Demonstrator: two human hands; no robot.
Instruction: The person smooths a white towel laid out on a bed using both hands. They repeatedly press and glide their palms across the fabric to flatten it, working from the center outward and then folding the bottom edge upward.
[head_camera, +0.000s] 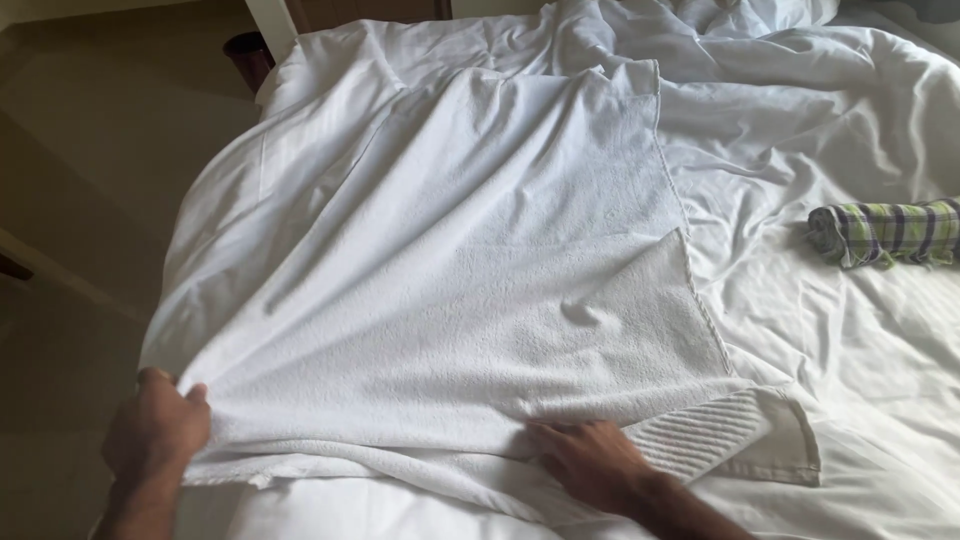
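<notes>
A large white towel (480, 270) lies spread over a bed covered in a white sheet (800, 170). My left hand (155, 430) pinches the towel's near left corner at the bed's edge. Flat on the towel's near edge lies my right hand (590, 460), fingers pointing left, beside a folded-over corner with a ribbed band (710, 435).
A rolled green and purple checked cloth (885, 233) rests on the sheet at the right. Rumpled white bedding (740, 25) is piled at the head of the bed. A dark round object (247, 52) stands by the bed's far left corner. Beige floor (80, 200) runs along the left.
</notes>
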